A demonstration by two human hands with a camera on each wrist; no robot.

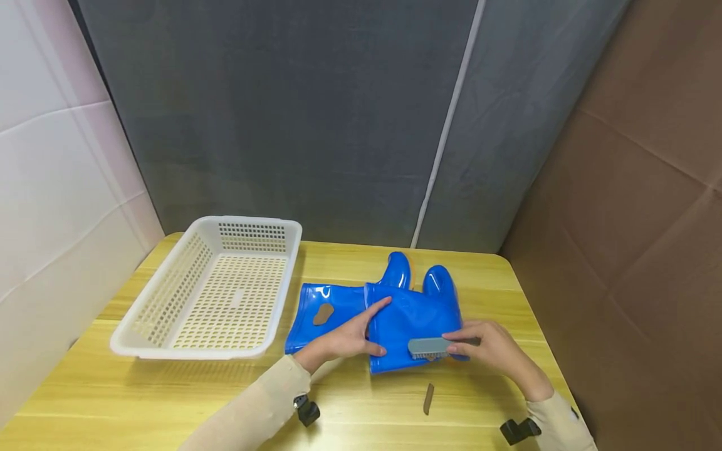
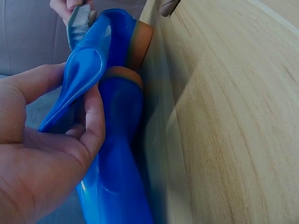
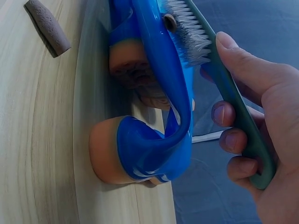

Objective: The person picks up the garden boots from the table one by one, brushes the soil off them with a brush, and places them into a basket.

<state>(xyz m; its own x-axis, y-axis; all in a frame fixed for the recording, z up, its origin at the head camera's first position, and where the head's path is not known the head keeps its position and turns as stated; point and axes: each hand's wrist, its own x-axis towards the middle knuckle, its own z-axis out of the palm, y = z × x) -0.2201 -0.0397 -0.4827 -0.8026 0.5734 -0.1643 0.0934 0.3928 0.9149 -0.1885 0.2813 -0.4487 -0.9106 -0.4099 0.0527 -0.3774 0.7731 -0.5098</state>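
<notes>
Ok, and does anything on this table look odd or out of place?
Yes. A brown patch marks the shaft of one blue boot, standing out against the plain blue. A loose brown piece lies on the table in front of the boots, perhaps fallen dirt, and another brown bit shows by the brush.

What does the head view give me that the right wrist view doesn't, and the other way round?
Only the head view: the white basket, the left hand and the brown patch on one boot.
Only the right wrist view: the patterned underside of an orange sole.
Both: the two blue boots, the brush, the right hand and the brown strip.
</notes>
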